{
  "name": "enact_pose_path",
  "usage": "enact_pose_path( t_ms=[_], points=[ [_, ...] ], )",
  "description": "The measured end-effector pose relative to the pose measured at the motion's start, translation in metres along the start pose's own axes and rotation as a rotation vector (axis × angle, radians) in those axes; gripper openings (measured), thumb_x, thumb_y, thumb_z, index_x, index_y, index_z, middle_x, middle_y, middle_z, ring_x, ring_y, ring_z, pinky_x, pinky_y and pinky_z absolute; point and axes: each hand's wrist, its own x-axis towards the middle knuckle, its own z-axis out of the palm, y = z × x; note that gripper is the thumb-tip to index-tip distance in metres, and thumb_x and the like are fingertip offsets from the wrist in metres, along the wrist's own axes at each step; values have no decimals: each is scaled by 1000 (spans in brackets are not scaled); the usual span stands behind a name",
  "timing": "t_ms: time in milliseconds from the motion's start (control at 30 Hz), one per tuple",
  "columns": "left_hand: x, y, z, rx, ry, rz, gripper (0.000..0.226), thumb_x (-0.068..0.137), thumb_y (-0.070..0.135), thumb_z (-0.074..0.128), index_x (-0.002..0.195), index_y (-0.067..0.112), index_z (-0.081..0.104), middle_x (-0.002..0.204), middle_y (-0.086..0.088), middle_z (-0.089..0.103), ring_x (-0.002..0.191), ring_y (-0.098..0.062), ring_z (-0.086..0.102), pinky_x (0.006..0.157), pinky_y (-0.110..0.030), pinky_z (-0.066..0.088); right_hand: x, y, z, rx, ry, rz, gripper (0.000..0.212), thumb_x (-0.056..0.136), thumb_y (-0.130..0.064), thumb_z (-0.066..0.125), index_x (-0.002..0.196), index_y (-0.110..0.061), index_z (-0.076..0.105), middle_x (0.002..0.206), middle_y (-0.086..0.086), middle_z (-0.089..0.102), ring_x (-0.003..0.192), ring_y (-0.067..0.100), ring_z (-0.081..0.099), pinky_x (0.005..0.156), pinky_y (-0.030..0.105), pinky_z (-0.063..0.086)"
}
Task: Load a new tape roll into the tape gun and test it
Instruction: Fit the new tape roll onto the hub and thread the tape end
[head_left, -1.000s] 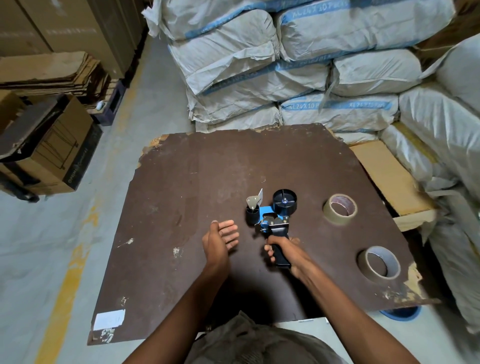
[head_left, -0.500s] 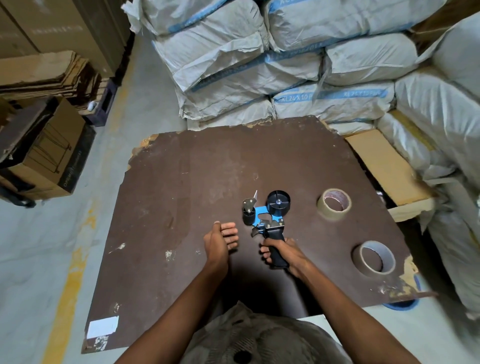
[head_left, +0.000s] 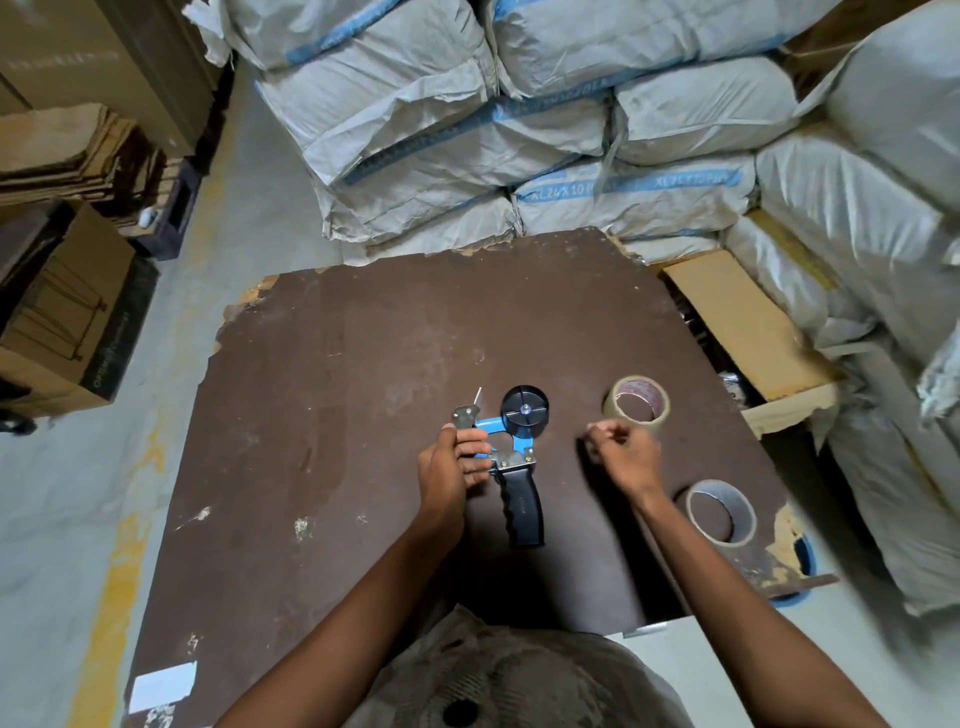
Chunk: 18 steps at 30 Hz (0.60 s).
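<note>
1. The tape gun is laid flat on the tabletop; its black spool hub is bare, so no roll is loaded yet.
2. The gun's front is held by the left hand, the fingers closed around it.
3. The right hand is loosely curled and holds nothing, just beside the brown tape roll.
4. A second roll is lying nearer the edge.
5. Loading, threading and testing are judged as still left.

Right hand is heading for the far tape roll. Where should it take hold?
Grip the far tape roll by its near wall, thumb outside and fingers in the open core. It lies flat, hole up, just beyond the right hand, so come from above.
</note>
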Motion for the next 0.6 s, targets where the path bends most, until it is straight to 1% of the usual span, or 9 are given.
enact_pose_path(
  t_ms=[33,67,100,167,267,367,467,533,600],
  points=[
    [-1,1,5,9,-14,-1,49,106,29,36,80,7,71,60,-1,68,44,-9,59,48,-22,48,6,-6,-8,-63,80,-43,3,89,-11,73,91,-10,75,87,9,70,79,18,59,71,17,47],
    [-2,2,9,15,-26,-1,48,106,28,37,81,6,70,60,-1,68,44,-8,59,46,-21,48,14,-8,-15,-143,134,-84,15,86,-4,72,101,-7,73,99,12,67,82,18,57,74,12,45],
    [-3,3,13,20,-38,-4,46,105,27,37,82,4,70,59,-1,67,43,-8,59,45,-20,48,23,-9,-21,-238,146,-109,26,84,-3,71,109,-6,70,110,14,62,85,21,56,82,16,46],
    [-5,3,20,34,-55,-10,44,104,24,38,83,3,70,59,-2,67,44,-9,60,44,-19,49,36,-8,-29,-497,90,-100,37,82,-10,71,119,-11,67,124,16,55,98,34,61,92,36,49],
    [-7,3,24,55,-64,-16,44,104,24,38,86,2,71,64,-4,67,47,-11,61,46,-19,49,48,-10,-37,-845,-53,-46,29,88,-22,69,117,-17,73,123,14,70,124,42,51,95,39,49],
    [-7,3,27,69,-54,-23,43,103,24,39,85,3,71,66,-5,67,47,-11,61,46,-20,49,49,-13,-41,-1007,-55,-88,25,92,-29,67,114,-21,73,114,11,75,125,34,46,93,36,43],
    [-7,4,31,72,-63,-26,44,104,24,40,81,4,72,68,-8,68,47,-12,62,45,-20,51,43,-13,-38,-941,-19,-115,19,91,-26,67,108,-22,75,109,12,74,122,34,47,94,37,35],
    [-9,6,36,69,-90,-24,45,104,28,41,82,4,72,69,-9,68,47,-13,63,45,-21,51,41,-17,-35,-669,-27,-46,9,87,-30,72,92,-22,75,104,13,73,117,34,54,97,41,37],
    [-12,12,41,59,-131,-11,44,104,34,45,87,4,73,72,-8,70,53,-14,65,49,-23,52,43,-19,-33,-273,-56,85,25,75,-37,80,73,-14,70,95,9,73,101,31,65,92,42,47]
  ],
)
